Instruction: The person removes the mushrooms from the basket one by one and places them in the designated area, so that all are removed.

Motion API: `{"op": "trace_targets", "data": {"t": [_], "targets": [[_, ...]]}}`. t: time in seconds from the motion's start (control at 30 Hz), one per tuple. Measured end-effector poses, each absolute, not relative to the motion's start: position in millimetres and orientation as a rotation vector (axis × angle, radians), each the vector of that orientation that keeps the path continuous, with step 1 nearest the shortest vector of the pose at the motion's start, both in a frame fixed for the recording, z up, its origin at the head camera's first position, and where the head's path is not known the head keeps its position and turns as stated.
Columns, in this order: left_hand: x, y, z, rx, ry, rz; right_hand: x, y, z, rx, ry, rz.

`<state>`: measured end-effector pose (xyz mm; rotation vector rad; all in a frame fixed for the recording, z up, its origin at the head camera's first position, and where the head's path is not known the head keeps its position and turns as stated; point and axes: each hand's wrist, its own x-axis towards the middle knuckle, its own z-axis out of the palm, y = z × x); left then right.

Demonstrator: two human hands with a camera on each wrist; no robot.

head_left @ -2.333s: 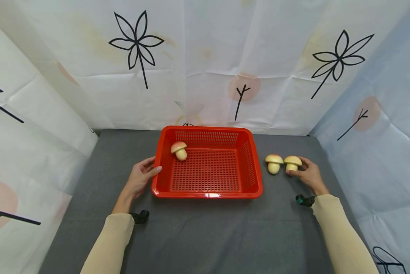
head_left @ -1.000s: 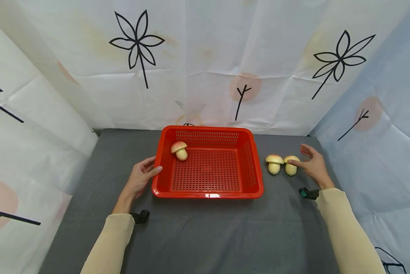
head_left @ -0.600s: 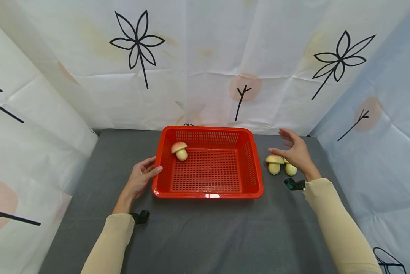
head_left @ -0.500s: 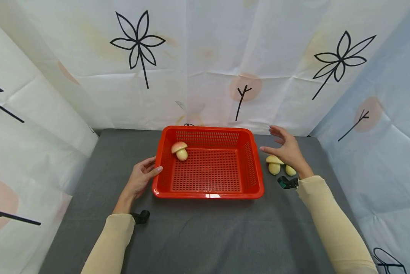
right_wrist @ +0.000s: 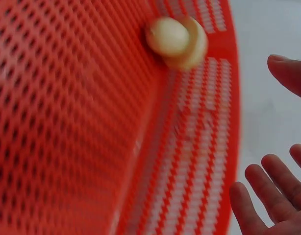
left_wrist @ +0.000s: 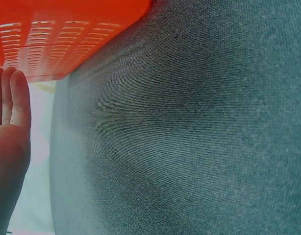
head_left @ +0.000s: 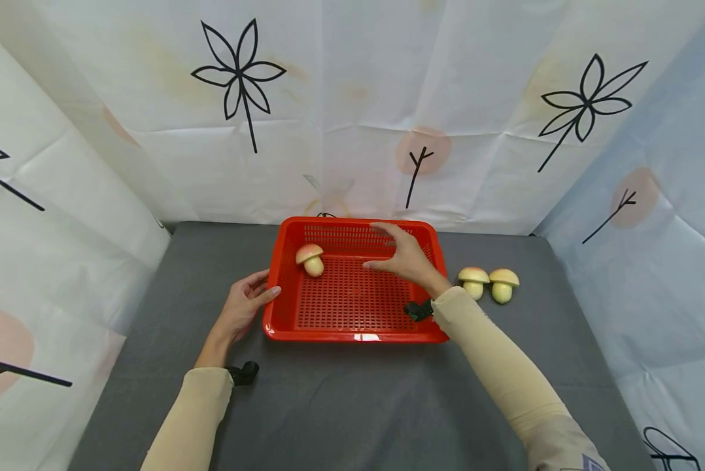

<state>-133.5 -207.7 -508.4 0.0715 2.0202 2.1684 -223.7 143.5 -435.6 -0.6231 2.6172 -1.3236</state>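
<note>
A red plastic basket (head_left: 355, 336) with slotted walls stands on the grey table. My left hand (head_left: 243, 307) holds its left rim, thumb over the edge; in the left wrist view the straight fingers (left_wrist: 19, 95) lie against the outer wall. My right hand (head_left: 408, 258) is spread above the basket's right half with nothing between thumb and fingers. A toy mushroom (head_left: 311, 260) with a pinkish-yellow cap lies in the basket's left end. Two more stand on the table right of the basket: a nearer mushroom (head_left: 473, 281), partly behind the right sleeve, and a farther mushroom (head_left: 503, 285).
Grey cloth covers the table (head_left: 341, 405). White sheets with printed plants (head_left: 358, 98) hang behind it and along both sides. The right forearm (head_left: 499, 366) crosses over the basket's right front corner.
My right hand has let go of the rightmost mushroom, lifted, and moved left over the basket. Left hand, basket and the mushroom inside have stayed in place.
</note>
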Motion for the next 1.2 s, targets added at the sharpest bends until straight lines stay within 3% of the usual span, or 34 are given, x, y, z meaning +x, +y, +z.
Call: {"op": "trace_targets", "data": {"t": [0.43, 1.2], "targets": [[-133.9, -208.1, -510.6, 0.074, 2.018, 2.173, -237.7, 63.6, -474.1, -0.629, 2.492, -1.233], [-134.6, -207.7, -510.2, 0.085, 1.993, 2.189, -244.0, 15.2, -509.4, -0.601, 2.590, -1.071]]}}
